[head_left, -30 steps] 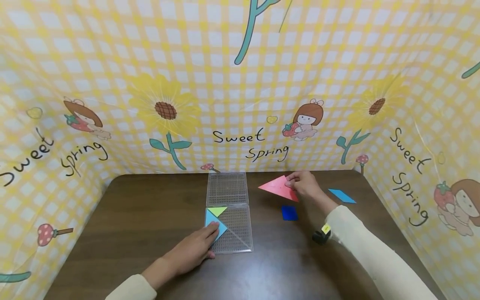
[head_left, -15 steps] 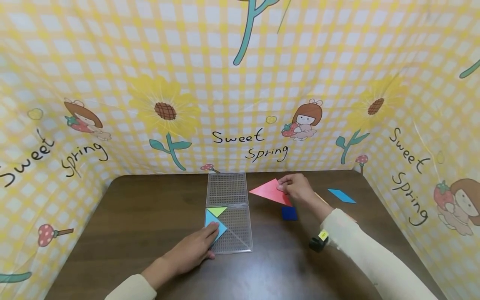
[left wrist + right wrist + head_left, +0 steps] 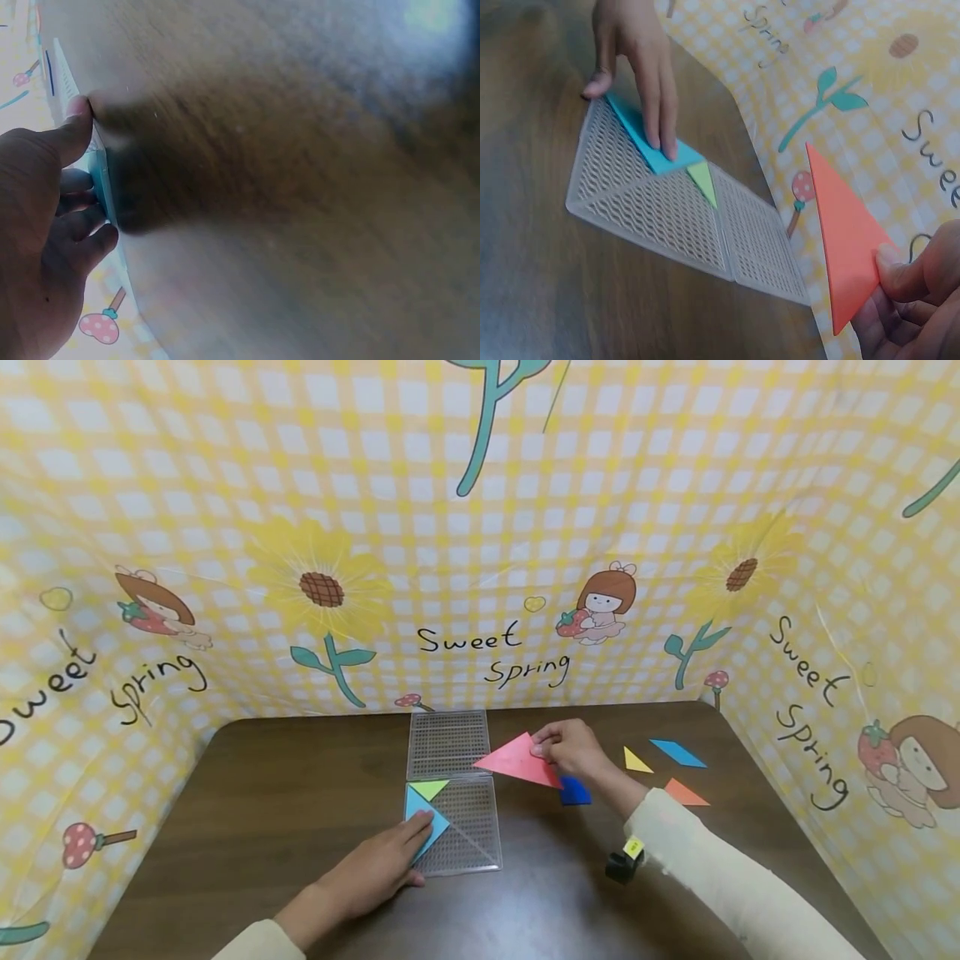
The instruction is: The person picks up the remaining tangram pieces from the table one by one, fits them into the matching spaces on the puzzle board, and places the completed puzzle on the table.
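Observation:
In the head view my right hand (image 3: pixel 576 752) pinches a large red-pink triangle piece (image 3: pixel 513 762), like a tangram tile, by one edge, thumb on its face. The piece hangs above the table beside a clear hinged tray (image 3: pixel 472 827) with a ridged floor. My left hand (image 3: pixel 378 864) rests straight fingers on a light blue triangle (image 3: pixel 416 803) in the tray's near half. Its thumb touches the tray's near edge, as the right wrist view also shows. A small light green triangle (image 3: pixel 429 789) lies beside the blue one, near the hinge.
Right of the tray lies a dark blue square (image 3: pixel 577 793), partly behind the red-pink triangle. Farther right are a small yellow triangle (image 3: pixel 636 760), a light blue parallelogram (image 3: pixel 678 752) and an orange triangle (image 3: pixel 686 792). Checked cloth (image 3: pixel 465 568) walls the brown table (image 3: pixel 300 777).
My right hand has carried the red-pink triangle leftward and nearer, to the tray's right edge. This uncovers the yellow and orange pieces. My left hand stays on the light blue triangle.

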The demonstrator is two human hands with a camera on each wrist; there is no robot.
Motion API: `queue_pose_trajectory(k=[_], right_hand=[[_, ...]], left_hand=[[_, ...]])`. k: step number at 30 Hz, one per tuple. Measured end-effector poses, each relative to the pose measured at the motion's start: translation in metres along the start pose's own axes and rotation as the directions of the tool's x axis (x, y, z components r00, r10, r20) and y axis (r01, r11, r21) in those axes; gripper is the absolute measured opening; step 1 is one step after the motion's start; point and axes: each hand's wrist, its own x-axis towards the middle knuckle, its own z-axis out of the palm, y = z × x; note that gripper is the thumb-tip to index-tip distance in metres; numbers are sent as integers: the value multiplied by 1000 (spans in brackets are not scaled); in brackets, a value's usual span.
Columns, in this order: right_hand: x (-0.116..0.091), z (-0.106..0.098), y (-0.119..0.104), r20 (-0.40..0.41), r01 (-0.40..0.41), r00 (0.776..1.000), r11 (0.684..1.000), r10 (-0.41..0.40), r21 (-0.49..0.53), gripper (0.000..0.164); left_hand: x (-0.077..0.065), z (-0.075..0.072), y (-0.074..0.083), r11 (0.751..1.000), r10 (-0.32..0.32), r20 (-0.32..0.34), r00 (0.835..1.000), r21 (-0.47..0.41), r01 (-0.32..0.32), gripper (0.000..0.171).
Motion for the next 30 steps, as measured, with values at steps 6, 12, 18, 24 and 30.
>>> queue_pose_trajectory(k=[6,12,18,24,30], right_hand=[[-4,13,-2,12,41,999,999,-41,-23,13],[-8,22,-4,31,60,998,998,-59,-23,10],[-13,32,-6,69,57,996,998,-59,31,9],[-17,38,-5,96,31,995,996,-38,80,7],[-21,45,-4,143,62,987,996,-71,71,8]], left_hand=[[0,2,0,1000,2,6,1000,8,-2,68],[0,3,-2,1000,13,-3,1000,-11,-13,67],[-1,4,-3,1000,-5,6,1000,-31,5,67],[-2,5,-5,998,-25,4,1000,-63,25,67],[-2,4,-6,991,-40,19,999,-127,42,69]])
